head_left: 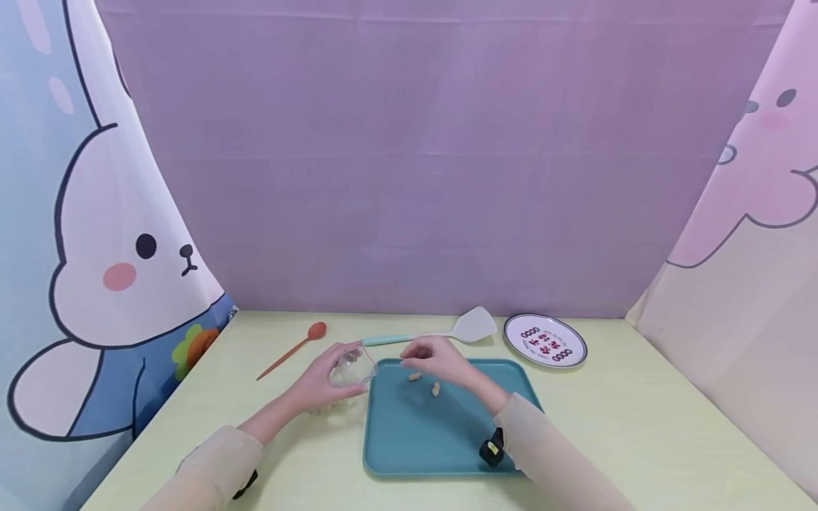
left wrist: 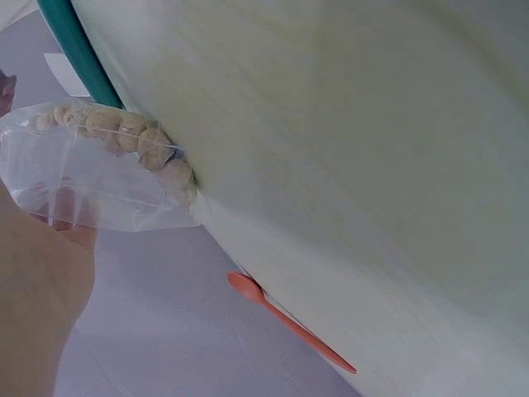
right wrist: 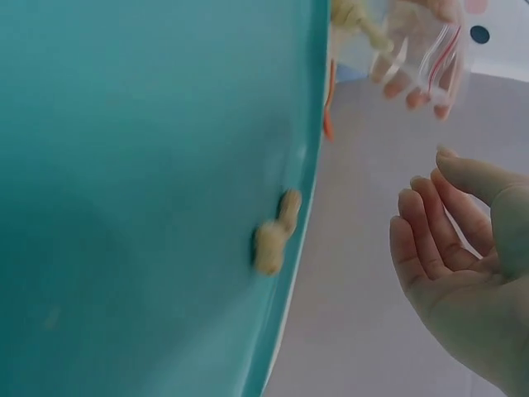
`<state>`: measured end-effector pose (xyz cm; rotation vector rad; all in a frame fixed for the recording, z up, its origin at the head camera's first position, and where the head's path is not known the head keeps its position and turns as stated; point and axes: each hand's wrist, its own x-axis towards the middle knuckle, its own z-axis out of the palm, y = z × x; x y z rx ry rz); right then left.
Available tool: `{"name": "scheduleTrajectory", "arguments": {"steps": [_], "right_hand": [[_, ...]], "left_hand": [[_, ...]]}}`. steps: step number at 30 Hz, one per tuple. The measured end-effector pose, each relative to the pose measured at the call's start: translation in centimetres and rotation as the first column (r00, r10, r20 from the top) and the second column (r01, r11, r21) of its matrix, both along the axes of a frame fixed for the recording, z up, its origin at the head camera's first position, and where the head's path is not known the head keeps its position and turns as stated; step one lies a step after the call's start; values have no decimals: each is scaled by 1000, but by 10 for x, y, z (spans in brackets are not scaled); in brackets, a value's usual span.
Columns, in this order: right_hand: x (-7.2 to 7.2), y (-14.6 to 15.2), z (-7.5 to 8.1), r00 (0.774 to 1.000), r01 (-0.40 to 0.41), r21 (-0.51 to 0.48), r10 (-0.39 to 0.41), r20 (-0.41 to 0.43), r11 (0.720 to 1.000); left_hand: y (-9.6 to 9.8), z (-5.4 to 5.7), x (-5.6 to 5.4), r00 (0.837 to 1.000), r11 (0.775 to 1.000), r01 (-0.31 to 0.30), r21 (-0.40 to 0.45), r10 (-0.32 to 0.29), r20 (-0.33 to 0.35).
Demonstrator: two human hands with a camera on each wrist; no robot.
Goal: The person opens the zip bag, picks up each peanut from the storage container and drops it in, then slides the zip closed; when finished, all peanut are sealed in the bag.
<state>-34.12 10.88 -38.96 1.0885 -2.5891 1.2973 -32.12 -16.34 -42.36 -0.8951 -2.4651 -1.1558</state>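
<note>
My left hand grips a clear plastic bag beside the tray's left edge. Inside, a row of peanuts lies along the bag's lower side in the left wrist view. A red zip strip shows at its mouth in the right wrist view. Over the far part of the teal tray is my right hand, its fingers loosely bent and the thumb apart, with nothing between them. Two peanuts lie on the tray below it, one nearer to me than the other.
Behind the tray lies a spatula with a white head and a mint handle. A white plate with red print is at the back right. An orange-red spoon rests left of the tray. A purple curtain closes off the table's back.
</note>
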Motion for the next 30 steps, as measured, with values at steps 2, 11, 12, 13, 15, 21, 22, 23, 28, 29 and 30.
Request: {"name": "scheduleTrajectory", "arguments": {"steps": [2, 11, 12, 13, 15, 21, 22, 23, 28, 29, 30], "right_hand": [[-2, 8, -2, 1000, 11, 19, -11, -2, 1000], [-6, 35, -9, 998, -17, 107, 10, 62, 994], [-6, 37, -9, 997, -26, 119, 17, 76, 992], [-6, 40, -10, 996, -31, 137, 19, 84, 990], [-7, 44, -13, 995, -32, 181, 14, 101, 983], [-6, 53, -18, 988, -34, 253, -5, 153, 967], [-5, 54, -19, 987, -39, 255, -3, 160, 966], [-5, 54, -19, 986, -41, 255, -2, 168, 966], [-5, 54, -22, 983, -36, 266, -14, 181, 963], [-6, 54, -22, 983, -34, 268, -16, 181, 963], [-6, 54, -22, 984, -33, 270, -16, 180, 962]], "left_hand": [[0, 0, 0, 1000, 1000, 3, 1, -3, -2], [2, -1, 0, 1000, 1000, 7, 6, -7, 5], [2, -1, 0, 1000, 1000, 6, 5, -7, 5], [2, -1, 0, 1000, 1000, 6, 6, -6, 8], [2, -1, 1, 1000, 1000, 6, 9, -6, 11], [2, 0, 2, 1000, 1000, 11, 13, -11, 14], [2, 0, 2, 1000, 1000, 12, 14, -12, 15], [2, -1, 2, 1000, 1000, 11, 13, -11, 16], [2, 0, 3, 1000, 1000, 10, 13, -10, 21], [2, 0, 4, 1000, 1000, 9, 11, -10, 21], [2, 0, 4, 1000, 1000, 10, 12, -10, 21]]}}
